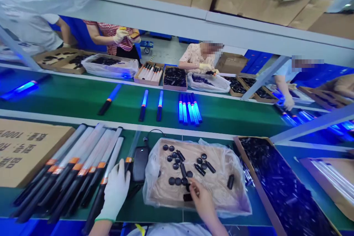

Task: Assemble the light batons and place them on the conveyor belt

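Note:
My left hand [116, 191], in a white glove, is wrapped round the black handle of a light stick [129, 155] whose clear tube points away from me. Beside it lie several more unlit sticks [74, 166] with black handles and orange bands. My bare right hand [200, 197] reaches into a plastic-lined cardboard tray [221, 191] and pinches a small black part [188, 196] at its near edge. Black round caps [175, 166] and short black cylinders [199, 169] are scattered in the tray.
A black box with a cable [140, 162] sits between hand and tray. A tray of dark parts [279, 184] lies right, a flat carton [24, 151] left. Lit blue sticks [189, 108] ride the green belt [83, 99]. Other people work across it.

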Action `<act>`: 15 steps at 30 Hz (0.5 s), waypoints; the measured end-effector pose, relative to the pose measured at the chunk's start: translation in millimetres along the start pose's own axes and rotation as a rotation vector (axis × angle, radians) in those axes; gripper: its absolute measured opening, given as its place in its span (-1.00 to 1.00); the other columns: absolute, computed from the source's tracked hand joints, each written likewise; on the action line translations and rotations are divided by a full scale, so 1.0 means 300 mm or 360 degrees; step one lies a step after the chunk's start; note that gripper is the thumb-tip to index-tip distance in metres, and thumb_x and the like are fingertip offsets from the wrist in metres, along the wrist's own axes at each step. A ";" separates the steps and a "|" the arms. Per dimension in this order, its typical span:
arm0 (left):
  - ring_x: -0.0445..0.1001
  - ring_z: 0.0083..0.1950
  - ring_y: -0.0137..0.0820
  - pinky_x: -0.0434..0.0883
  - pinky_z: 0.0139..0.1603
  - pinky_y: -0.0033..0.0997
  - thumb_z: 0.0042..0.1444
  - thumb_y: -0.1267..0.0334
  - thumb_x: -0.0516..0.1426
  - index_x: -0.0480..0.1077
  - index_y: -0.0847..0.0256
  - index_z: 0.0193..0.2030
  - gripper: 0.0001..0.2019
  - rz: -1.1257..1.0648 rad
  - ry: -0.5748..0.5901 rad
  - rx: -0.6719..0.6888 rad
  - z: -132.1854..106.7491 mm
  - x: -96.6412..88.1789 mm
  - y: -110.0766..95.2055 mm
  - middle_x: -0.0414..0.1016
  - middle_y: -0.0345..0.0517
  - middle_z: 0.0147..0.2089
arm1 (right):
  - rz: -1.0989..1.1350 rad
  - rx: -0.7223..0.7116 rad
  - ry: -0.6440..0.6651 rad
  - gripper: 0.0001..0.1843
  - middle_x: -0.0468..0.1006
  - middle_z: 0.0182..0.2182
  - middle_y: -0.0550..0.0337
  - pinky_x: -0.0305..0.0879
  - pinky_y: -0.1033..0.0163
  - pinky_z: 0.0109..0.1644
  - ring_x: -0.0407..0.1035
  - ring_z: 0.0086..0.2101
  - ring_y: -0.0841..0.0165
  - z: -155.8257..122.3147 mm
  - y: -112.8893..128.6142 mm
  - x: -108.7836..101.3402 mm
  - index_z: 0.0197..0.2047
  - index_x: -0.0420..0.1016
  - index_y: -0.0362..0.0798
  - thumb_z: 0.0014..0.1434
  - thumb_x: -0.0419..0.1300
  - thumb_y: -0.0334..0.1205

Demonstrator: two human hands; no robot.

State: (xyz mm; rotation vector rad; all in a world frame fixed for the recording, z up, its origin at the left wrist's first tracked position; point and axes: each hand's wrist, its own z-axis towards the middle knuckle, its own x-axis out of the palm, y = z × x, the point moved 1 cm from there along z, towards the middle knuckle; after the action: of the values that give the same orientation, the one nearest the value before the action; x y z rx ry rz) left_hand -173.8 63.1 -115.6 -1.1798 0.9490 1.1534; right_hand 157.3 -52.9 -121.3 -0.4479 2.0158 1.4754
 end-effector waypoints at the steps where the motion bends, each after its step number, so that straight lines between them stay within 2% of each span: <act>1: 0.36 0.13 -0.06 0.40 0.07 -0.10 0.29 0.16 -0.14 0.21 0.45 0.26 -0.49 -0.0033 -0.0051 0.0056 0.007 -0.024 -0.022 0.35 0.26 0.10 | -0.0136 0.0074 -0.0144 -0.55 0.56 -0.24 0.07 0.39 0.28 -0.15 0.46 -0.32 0.35 0.023 -0.038 -0.053 0.05 0.48 -0.09 0.17 -0.04 -0.19; 3: 0.36 0.15 -0.16 0.39 0.12 -0.18 0.30 0.17 -0.14 0.24 0.33 0.25 -0.54 -0.0190 -0.0020 0.0221 0.023 -0.061 -0.098 0.34 0.15 0.14 | -0.0432 0.0279 -0.0455 -0.51 0.48 -0.07 -0.08 0.32 0.18 0.05 0.42 -0.11 0.23 0.067 -0.121 -0.171 0.09 0.44 -0.19 0.15 -0.03 -0.22; 5: 0.35 0.18 -0.28 0.36 0.17 -0.29 0.32 0.20 -0.17 0.22 0.23 0.26 -0.56 -0.0364 0.0252 0.0443 0.040 -0.069 -0.212 0.31 0.04 0.20 | -0.0557 0.0447 -0.0617 -0.42 0.34 0.05 -0.33 0.22 0.01 0.15 0.31 0.05 0.04 0.102 -0.196 -0.270 0.18 0.31 -0.39 0.15 -0.04 -0.24; 6: 0.33 0.22 -0.32 0.34 0.19 -0.33 0.32 0.24 -0.18 0.19 0.19 0.28 -0.56 -0.0370 0.0446 0.0585 0.049 -0.059 -0.276 0.28 0.01 0.25 | -0.0588 0.0504 -0.0649 -0.39 0.29 0.07 -0.40 0.19 -0.04 0.17 0.27 0.08 -0.02 0.114 -0.227 -0.304 0.20 0.26 -0.45 0.15 -0.04 -0.25; 7: 0.28 0.26 -0.32 0.31 0.21 -0.33 0.30 0.25 -0.15 0.20 0.15 0.29 -0.56 -0.0357 0.0547 0.0683 0.061 -0.044 -0.341 0.25 -0.03 0.28 | -0.0616 0.0546 -0.0663 -0.39 0.27 0.07 -0.43 0.18 -0.06 0.16 0.26 0.09 -0.05 0.123 -0.252 -0.325 0.20 0.25 -0.47 0.15 -0.03 -0.26; 9: 0.21 0.31 -0.24 0.22 0.28 -0.21 0.24 0.30 -0.06 0.18 0.10 0.31 -0.52 -0.0308 0.0635 0.0806 0.093 0.001 -0.460 0.23 -0.03 0.31 | -0.0654 0.0583 -0.0656 -0.42 0.29 0.04 -0.40 0.20 -0.06 0.14 0.30 0.05 -0.05 0.134 -0.286 -0.338 0.19 0.29 -0.42 0.14 -0.01 -0.30; 11: 0.18 0.31 -0.07 0.21 0.25 0.00 0.18 0.35 -0.01 0.19 0.14 0.31 -0.48 -0.0243 0.0674 0.0811 0.136 0.050 -0.554 0.18 0.09 0.33 | -0.0663 0.0592 -0.0643 -0.45 0.31 0.01 -0.36 0.23 -0.05 0.11 0.35 -0.01 -0.01 0.138 -0.303 -0.327 0.18 0.32 -0.35 0.13 0.00 -0.33; 13: 0.20 0.27 0.05 0.24 0.16 0.14 0.15 0.36 0.02 0.27 0.20 0.25 -0.51 -0.0189 0.0722 0.0767 0.179 0.088 -0.617 0.20 0.20 0.30 | -0.0632 0.0593 -0.0625 -0.45 0.37 -0.06 -0.30 0.27 -0.03 0.07 0.40 -0.08 0.03 0.139 -0.315 -0.314 0.17 0.34 -0.31 0.11 0.03 -0.33; 15: 0.26 0.22 0.03 0.28 0.10 0.16 0.16 0.32 0.04 0.34 0.25 0.16 -0.60 -0.0167 0.0773 0.0719 0.209 0.107 -0.656 0.28 0.20 0.22 | -0.0565 0.0572 -0.0600 -0.44 0.42 -0.13 -0.21 0.32 0.02 0.02 0.43 -0.14 0.08 0.135 -0.320 -0.303 0.16 0.35 -0.27 0.06 0.07 -0.33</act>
State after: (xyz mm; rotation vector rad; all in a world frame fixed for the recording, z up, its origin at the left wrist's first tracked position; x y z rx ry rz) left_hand 23.7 129.4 -100.3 -1.1331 1.4091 0.5262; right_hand 294.0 -52.9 -143.0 -0.3247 1.7392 0.8828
